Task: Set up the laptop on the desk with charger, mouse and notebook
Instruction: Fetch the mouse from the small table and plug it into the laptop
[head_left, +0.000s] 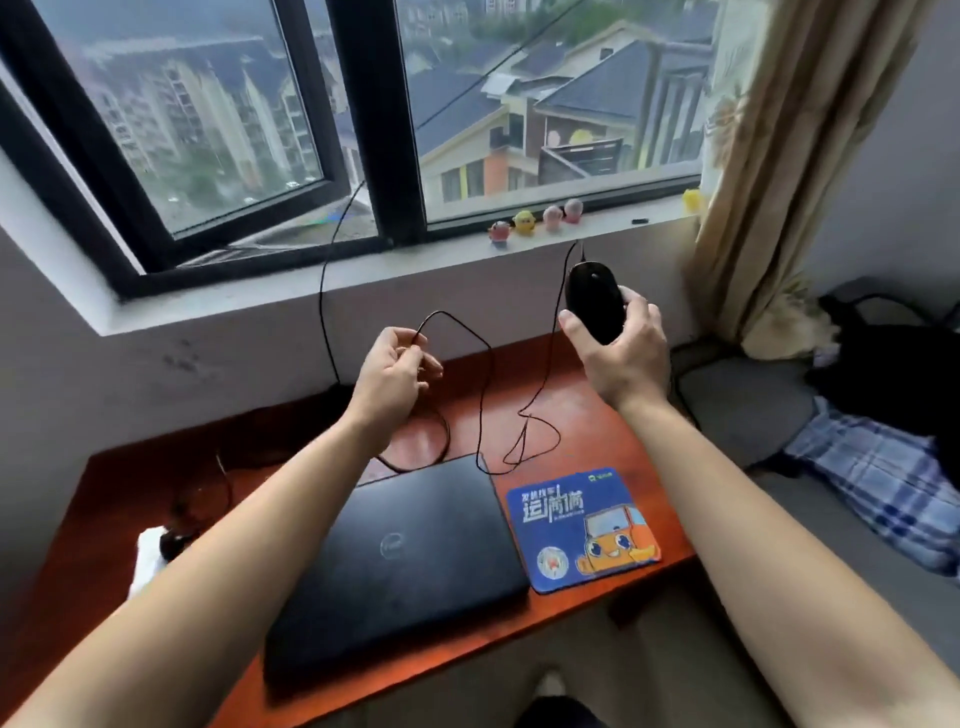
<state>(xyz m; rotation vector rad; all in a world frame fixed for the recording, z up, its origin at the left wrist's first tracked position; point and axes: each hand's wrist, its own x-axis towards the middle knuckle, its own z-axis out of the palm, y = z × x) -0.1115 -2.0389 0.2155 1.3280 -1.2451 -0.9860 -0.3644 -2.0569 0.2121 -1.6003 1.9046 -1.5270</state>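
Note:
A closed black laptop (415, 561) lies on the reddish-brown desk (587, 415), with a blue mouse pad (582, 530) touching its right side. My right hand (623, 353) holds a black wired mouse (595, 301) up in the air above the desk's far right. The mouse cable (485, 395) hangs in loops down to the desk behind the laptop. My left hand (395, 374) pinches the cable above the desk's middle. A black charger plug (174, 543) and its cord sit at the desk's left on something white (148, 551).
A window sill (571, 231) with several small toy figures (524, 223) runs behind the desk. Another thin black cable (324, 291) hangs from the open window. A beige curtain (779, 182) hangs at right, beside a grey seat (748, 405) with a plaid cloth (872, 473).

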